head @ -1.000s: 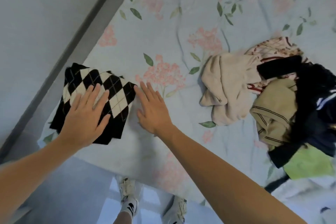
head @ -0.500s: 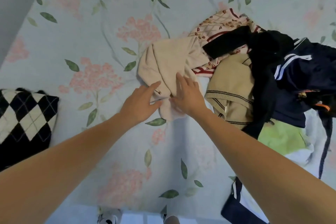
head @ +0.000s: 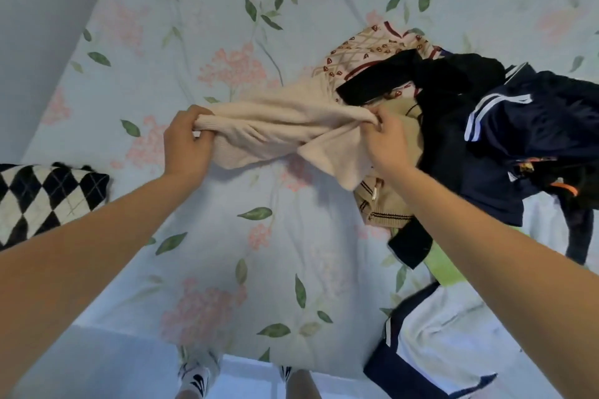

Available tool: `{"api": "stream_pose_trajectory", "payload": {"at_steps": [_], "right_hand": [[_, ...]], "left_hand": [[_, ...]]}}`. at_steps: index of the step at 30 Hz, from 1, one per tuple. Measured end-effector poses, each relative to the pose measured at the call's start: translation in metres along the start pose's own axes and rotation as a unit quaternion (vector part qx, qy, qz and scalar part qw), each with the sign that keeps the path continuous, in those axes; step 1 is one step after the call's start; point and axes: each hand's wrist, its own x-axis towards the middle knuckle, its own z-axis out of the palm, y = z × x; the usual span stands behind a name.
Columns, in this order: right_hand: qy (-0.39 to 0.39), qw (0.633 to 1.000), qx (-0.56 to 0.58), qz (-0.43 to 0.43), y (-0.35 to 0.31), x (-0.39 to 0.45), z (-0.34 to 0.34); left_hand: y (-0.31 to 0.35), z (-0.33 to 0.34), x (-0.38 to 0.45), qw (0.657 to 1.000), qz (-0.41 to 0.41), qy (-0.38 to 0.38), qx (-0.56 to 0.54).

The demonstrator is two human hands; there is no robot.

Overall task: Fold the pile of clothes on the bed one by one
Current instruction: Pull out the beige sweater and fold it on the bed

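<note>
A cream knit garment [head: 278, 129] hangs stretched between my hands, lifted off the floral bedsheet [head: 259, 236]. My left hand [head: 188, 142] grips its left end and my right hand [head: 387, 139] pinches its right end. Its lower folds droop toward the sheet. To the right lies the pile of clothes [head: 486, 126]: a tan knit with dark stripes [head: 382, 207], a patterned pink-and-beige top [head: 359, 48], black and navy pieces, something lime green [head: 440, 266]. A folded black-and-white argyle garment [head: 42, 201] rests at the left edge of the bed.
A white and navy garment [head: 434, 350] lies at the bed's near right corner. The grey wall [head: 39, 10] borders the bed at the left. My feet in white socks [head: 197, 376] stand on the floor below the bed's near edge.
My hands left the folded argyle garment, reached right to the pile, took hold of the cream knit garment and have now lifted and spread it between them.
</note>
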Motion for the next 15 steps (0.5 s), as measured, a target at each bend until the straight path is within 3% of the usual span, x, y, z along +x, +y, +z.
{"api": "stream_pose_trajectory", "payload": {"at_steps": [3,7,11,15], "right_hand": [[0.03,0.999,-0.036,-0.001,-0.01,0.007,-0.034],[0.0,0.997,-0.072,-0.028,-0.01,0.004,-0.042],[-0.068,0.992,-0.102,-0.011,-0.001,-0.007,-0.023],[-0.208,0.951,-0.2,0.113,0.028,-0.024,-0.002]], "left_hand": [[0.017,-0.032,0.011,0.997,-0.039,0.045,-0.055],[0.009,-0.059,0.018,0.994,-0.044,0.079,-0.062],[-0.017,-0.063,0.004,0.997,-0.066,0.034,-0.037],[-0.054,-0.061,-0.019,0.992,-0.114,-0.052,0.033]]}}
